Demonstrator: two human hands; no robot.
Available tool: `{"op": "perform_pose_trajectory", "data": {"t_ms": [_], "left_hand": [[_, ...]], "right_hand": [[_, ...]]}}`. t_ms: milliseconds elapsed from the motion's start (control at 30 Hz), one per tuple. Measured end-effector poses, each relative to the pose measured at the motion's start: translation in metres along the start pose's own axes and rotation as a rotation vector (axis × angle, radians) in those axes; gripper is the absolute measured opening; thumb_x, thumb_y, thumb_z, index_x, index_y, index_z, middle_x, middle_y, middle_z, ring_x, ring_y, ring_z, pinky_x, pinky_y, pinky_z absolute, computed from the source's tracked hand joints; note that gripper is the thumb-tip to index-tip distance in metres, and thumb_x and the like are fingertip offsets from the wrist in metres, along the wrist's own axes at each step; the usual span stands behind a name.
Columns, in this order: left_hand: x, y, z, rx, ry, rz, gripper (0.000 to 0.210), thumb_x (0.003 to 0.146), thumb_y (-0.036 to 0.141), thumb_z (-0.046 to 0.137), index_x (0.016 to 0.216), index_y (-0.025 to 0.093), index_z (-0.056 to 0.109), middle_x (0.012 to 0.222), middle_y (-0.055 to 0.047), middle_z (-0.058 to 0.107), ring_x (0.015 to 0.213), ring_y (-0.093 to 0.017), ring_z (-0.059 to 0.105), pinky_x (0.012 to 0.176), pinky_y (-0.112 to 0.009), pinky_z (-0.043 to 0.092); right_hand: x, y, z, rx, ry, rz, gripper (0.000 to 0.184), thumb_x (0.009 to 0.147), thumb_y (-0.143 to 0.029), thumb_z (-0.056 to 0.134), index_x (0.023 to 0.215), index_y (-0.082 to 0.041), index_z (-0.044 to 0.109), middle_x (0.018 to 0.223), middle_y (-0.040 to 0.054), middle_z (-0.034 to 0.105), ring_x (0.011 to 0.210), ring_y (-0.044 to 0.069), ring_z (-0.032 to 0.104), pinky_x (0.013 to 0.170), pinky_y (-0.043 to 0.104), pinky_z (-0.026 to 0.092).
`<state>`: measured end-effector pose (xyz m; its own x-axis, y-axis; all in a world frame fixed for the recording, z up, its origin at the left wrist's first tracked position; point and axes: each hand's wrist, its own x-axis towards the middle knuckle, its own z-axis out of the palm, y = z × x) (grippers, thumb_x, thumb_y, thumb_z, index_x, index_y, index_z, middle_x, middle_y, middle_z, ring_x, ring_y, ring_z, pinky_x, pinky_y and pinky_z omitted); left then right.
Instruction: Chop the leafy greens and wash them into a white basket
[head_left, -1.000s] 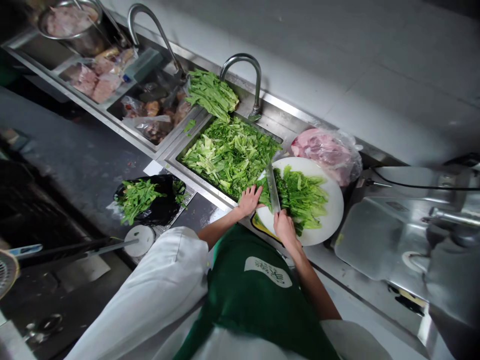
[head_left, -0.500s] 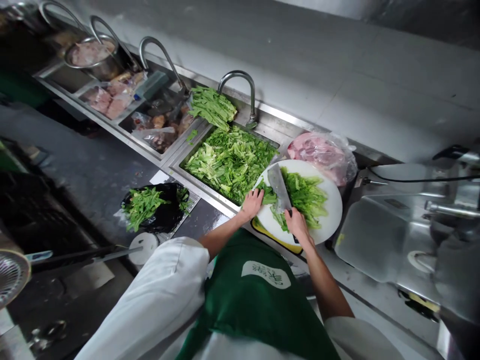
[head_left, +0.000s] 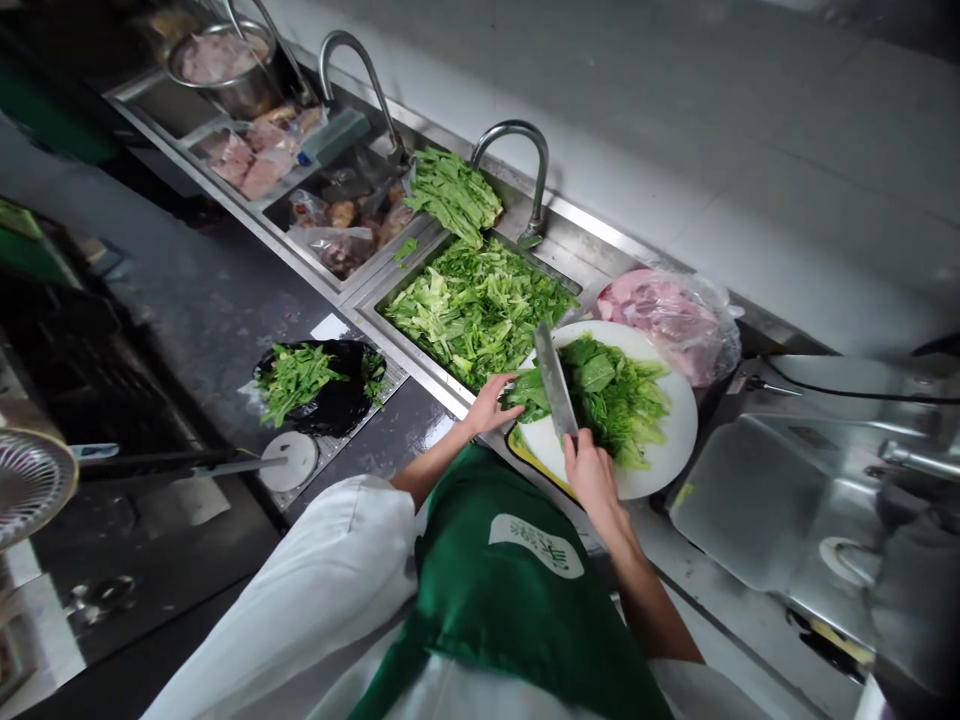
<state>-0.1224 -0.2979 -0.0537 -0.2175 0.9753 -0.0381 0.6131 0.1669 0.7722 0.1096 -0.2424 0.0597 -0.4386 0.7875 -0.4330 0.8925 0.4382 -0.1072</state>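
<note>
My right hand is closed round the handle of a cleaver, its blade standing on edge over the round white cutting board. Left of the blade, my left hand has its thumb and fingers around a bunch of cut leafy greens at the board's left edge. More leafy greens lie to the right of the blade. Beside the board, a sink basin is full of chopped greens. Part of the left fingers is hidden by leaves.
Uncut greens rest behind the basin, near a faucet. Bagged meat lies behind the board. A steel sink stands at right. On the floor side, a black bag holds greens. A pot of meat is far left.
The cleaver blade has tilted from lying flatter to upright on its edge. My left hand has turned, with thumb and fingers now around the cut greens. The view has shifted slightly left.
</note>
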Motion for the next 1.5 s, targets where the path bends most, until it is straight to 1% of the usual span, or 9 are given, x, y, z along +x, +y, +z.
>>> {"op": "perform_pose_trajectory", "data": {"t_ms": [100,333,600,733,900,1033,1167,1267,1500], "left_hand": [[-0.003,-0.004,0.009,0.037,0.093,-0.06,0.052,0.097,0.047,0.053,0.141,0.02,0.05,0.14,-0.014,0.053,0.132,-0.027,0.048,0.116,-0.046,0.038],[0.014,-0.016,0.038,0.044,-0.048,0.137,0.071,0.078,0.055,0.077,0.136,0.021,0.055,0.147,-0.016,0.047,0.139,-0.034,0.041,0.12,-0.053,0.032],[0.019,-0.028,0.047,-0.008,0.048,0.154,0.042,0.081,0.029,0.075,0.12,0.019,0.064,0.141,-0.015,0.047,0.146,-0.037,0.029,0.124,-0.056,0.026],[0.031,-0.035,0.046,-0.202,0.081,0.127,0.036,0.079,0.012,0.065,0.114,0.017,0.065,0.145,-0.015,0.042,0.138,-0.029,0.045,0.118,-0.045,0.039],[0.044,-0.052,0.044,-0.388,0.223,-0.106,0.025,0.078,0.012,0.065,0.102,0.016,0.067,0.105,-0.009,0.066,0.104,-0.025,0.063,0.102,-0.042,0.049],[0.067,-0.065,0.041,-0.74,0.378,-0.341,0.026,0.076,0.023,0.073,0.1,0.015,0.067,0.097,-0.005,0.069,0.09,-0.019,0.064,0.092,-0.035,0.051],[0.087,-0.068,0.04,-1.04,0.208,-0.362,0.038,0.065,0.03,0.085,0.096,0.014,0.068,0.09,-0.001,0.068,0.08,-0.014,0.062,0.082,-0.028,0.051],[0.091,-0.064,0.043,-1.048,0.226,-0.374,0.039,0.059,0.029,0.09,0.086,0.015,0.065,0.08,0.003,0.065,0.072,-0.01,0.058,0.075,-0.024,0.049],[0.069,-0.058,0.027,-1.255,0.047,-0.464,0.049,0.051,0.024,0.097,0.085,0.015,0.063,0.072,0.003,0.065,0.06,-0.009,0.06,0.063,-0.023,0.05]], "right_hand": [[0.002,-0.016,0.01,-0.036,-0.072,-0.032,0.029,0.109,-0.034,0.034,0.112,-0.015,0.055,0.095,0.0143,0.075,0.087,0.024,0.073,0.067,0.028,0.039],[0.012,-0.027,0.031,-0.08,-0.119,0.038,0.029,0.109,-0.03,0.031,0.111,-0.011,0.052,0.096,0.0187,0.075,0.09,0.026,0.075,0.069,0.029,0.046],[0.045,-0.026,0.035,0.03,-0.128,0.085,0.031,0.108,-0.034,0.034,0.118,-0.01,0.052,0.104,0.0199,0.074,0.097,0.026,0.074,0.077,0.029,0.047],[0.049,-0.022,0.031,0.062,-0.14,0.106,0.032,0.108,-0.034,0.036,0.119,-0.01,0.054,0.104,0.0191,0.074,0.099,0.027,0.073,0.078,0.03,0.046],[0.046,-0.019,0.032,0.053,-0.134,0.108,0.033,0.108,-0.036,0.035,0.118,-0.013,0.056,0.104,0.0173,0.074,0.099,0.027,0.073,0.078,0.03,0.044],[0.033,-0.016,0.035,0.044,-0.132,0.129,0.035,0.108,-0.039,0.035,0.116,-0.015,0.058,0.103,0.0157,0.075,0.099,0.026,0.072,0.077,0.029,0.044],[0.017,-0.027,0.035,-0.003,-0.123,0.186,0.035,0.108,-0.037,0.034,0.115,-0.012,0.058,0.099,0.017,0.074,0.094,0.025,0.073,0.075,0.029,0.044],[0.012,-0.043,0.033,-0.029,-0.108,0.207,0.034,0.108,-0.034,0.033,0.115,-0.009,0.057,0.097,0.0192,0.074,0.092,0.026,0.074,0.074,0.03,0.046],[0.02,-0.055,0.037,0.01,-0.107,0.237,0.033,0.109,-0.032,0.034,0.117,-0.009,0.056,0.099,0.0182,0.075,0.092,0.025,0.074,0.074,0.028,0.046]]}}
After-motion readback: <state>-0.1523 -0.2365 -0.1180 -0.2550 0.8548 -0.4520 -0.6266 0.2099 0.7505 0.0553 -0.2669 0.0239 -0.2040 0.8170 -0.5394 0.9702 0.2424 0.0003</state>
